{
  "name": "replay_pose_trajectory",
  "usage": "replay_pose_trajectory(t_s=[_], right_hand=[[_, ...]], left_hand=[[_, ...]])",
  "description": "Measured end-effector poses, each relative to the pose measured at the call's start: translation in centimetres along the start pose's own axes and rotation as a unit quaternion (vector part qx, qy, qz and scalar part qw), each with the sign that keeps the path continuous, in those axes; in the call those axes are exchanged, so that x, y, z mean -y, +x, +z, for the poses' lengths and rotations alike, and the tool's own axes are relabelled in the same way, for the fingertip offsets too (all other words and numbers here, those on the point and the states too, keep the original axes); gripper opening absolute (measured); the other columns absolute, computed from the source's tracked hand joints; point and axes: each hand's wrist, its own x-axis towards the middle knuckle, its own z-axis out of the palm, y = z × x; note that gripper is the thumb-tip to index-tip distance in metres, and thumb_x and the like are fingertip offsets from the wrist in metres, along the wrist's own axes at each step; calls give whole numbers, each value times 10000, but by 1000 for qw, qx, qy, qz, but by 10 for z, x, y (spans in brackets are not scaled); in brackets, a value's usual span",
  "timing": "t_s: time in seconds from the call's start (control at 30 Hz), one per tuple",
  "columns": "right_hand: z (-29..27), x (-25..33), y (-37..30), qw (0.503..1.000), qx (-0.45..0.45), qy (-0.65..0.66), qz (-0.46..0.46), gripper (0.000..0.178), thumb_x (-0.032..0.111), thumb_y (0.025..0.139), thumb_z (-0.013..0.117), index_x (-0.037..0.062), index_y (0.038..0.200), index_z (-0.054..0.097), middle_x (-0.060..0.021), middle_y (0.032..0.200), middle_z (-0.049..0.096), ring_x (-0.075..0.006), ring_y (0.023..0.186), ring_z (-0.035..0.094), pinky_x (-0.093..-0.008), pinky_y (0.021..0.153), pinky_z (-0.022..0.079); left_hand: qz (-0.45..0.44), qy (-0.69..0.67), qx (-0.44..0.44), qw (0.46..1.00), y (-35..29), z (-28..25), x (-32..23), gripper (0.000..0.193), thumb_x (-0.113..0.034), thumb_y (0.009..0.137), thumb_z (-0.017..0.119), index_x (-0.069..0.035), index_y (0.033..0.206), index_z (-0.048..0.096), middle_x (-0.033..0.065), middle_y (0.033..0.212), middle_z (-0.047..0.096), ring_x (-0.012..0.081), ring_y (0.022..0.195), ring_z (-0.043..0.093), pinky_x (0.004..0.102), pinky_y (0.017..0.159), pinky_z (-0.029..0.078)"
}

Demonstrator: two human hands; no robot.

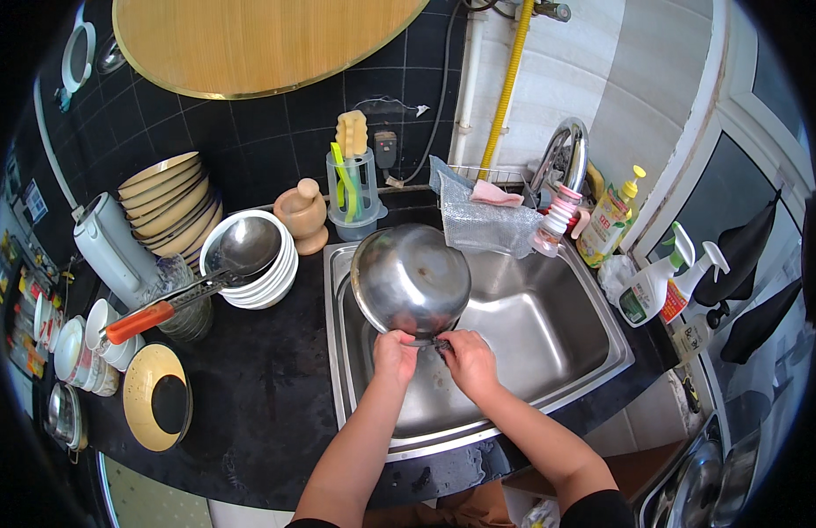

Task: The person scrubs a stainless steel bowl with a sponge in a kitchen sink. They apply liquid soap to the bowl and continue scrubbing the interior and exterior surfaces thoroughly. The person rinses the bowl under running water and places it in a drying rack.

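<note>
Over the left part of the steel sink [558, 374], a shiny metal pot [411, 273] is tipped with its rounded underside showing. My left hand [396, 355] is closed on its near edge, at what looks like a small loop handle. Beside it, the fingers of my right hand [469, 359] pinch at the same handle. A small dark bit shows at those fingertips, too small to name. The inside of the pot is hidden from view.
Left of the sink stand white bowls [265, 290] with a ladle [252, 246], stacked tan bowls [175, 202], and a wooden mortar [301, 216]. Behind are a utensil holder [355, 198] and faucet [565, 154]. Right are a soap bottle [609, 224] and spray bottles [646, 286].
</note>
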Motion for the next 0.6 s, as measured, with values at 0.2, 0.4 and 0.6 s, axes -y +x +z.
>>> replay_pose_trajectory(t_s=[0.2,0.4,0.6], right_hand=[[-4,-10,7,998,22,-53,-3,166,16,668,611,55,830,605,-102,802,613,-290,762,561,-390,661,469],[15,12,10,983,86,-88,-139,161,16,650,605,63,803,619,-73,798,604,-252,746,553,-357,634,474],[4,-15,11,986,46,-129,-89,143,73,686,531,59,821,573,-69,808,554,-238,777,540,-347,635,474]], left_hand=[[2,11,-55,998,-7,6,2,479,125,606,378,-24,1052,468,123,1038,535,289,1002,536,483,885,442],[-17,9,-79,997,11,-12,6,403,102,616,378,-8,994,466,125,1010,537,292,1006,531,490,870,446],[-30,-18,-108,994,-8,12,1,359,95,616,375,38,961,456,184,1039,501,347,1006,500,519,857,432]])
